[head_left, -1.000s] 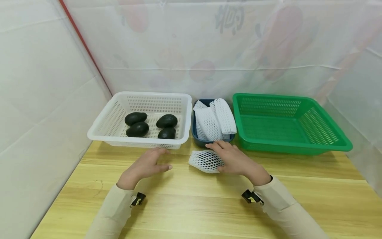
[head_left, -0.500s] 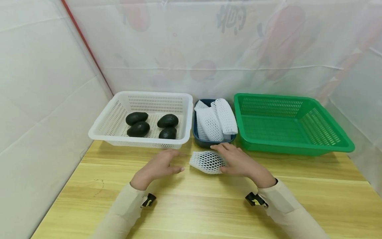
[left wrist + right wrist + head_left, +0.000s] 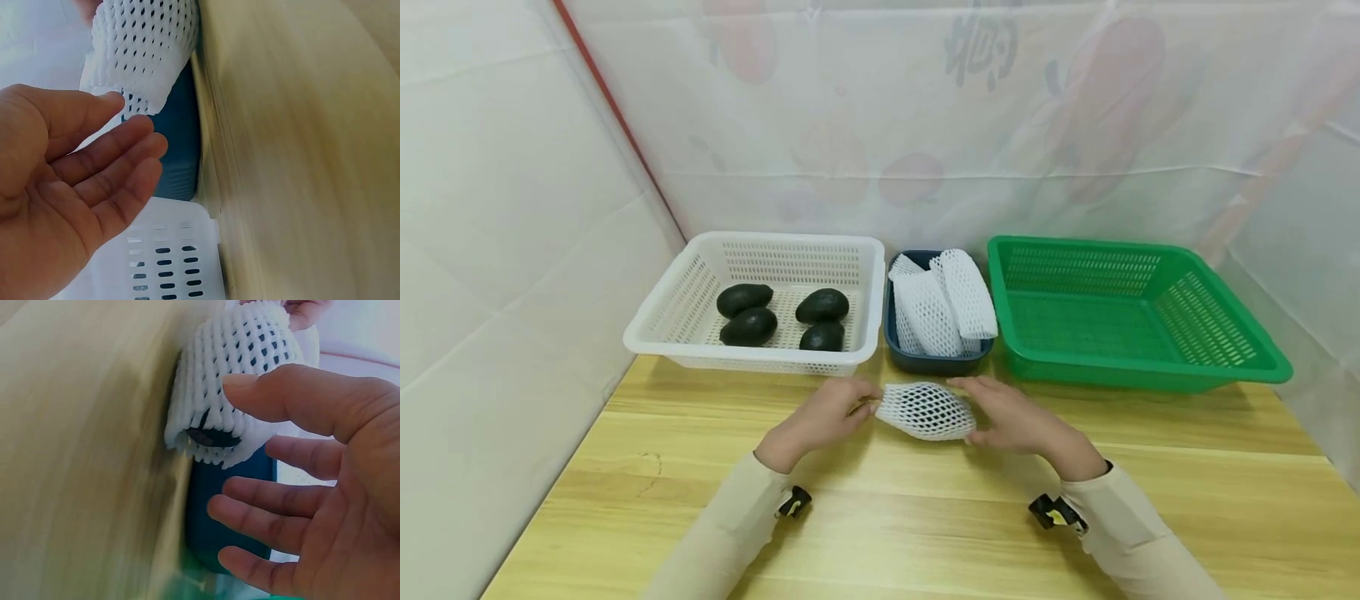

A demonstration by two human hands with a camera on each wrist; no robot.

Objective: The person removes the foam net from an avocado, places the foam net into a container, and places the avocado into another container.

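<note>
A white foam fruit net (image 3: 927,411) lies on the table between both hands. Through its open right end a dark avocado (image 3: 215,438) shows in the right wrist view. My left hand (image 3: 825,419) pinches the net's left end with thumb and forefinger, its other fingers loosely bent in the left wrist view. At the opposite end is my right hand (image 3: 1017,421), thumb against the net's near side and forefinger by its far side. The remaining right fingers (image 3: 269,512) are spread, holding nothing.
Behind the left hand stands a white basket (image 3: 752,354) with several avocados (image 3: 748,327). A dark blue bin (image 3: 936,364) with more foam nets (image 3: 966,292) is in the middle. At right is a green basket (image 3: 1142,371). A white sheet (image 3: 850,108) hangs behind.
My left hand has moved right from beside the white basket to the net's left end and closed its fingertips there. My right hand has slid slightly right, uncovering more of the net.
</note>
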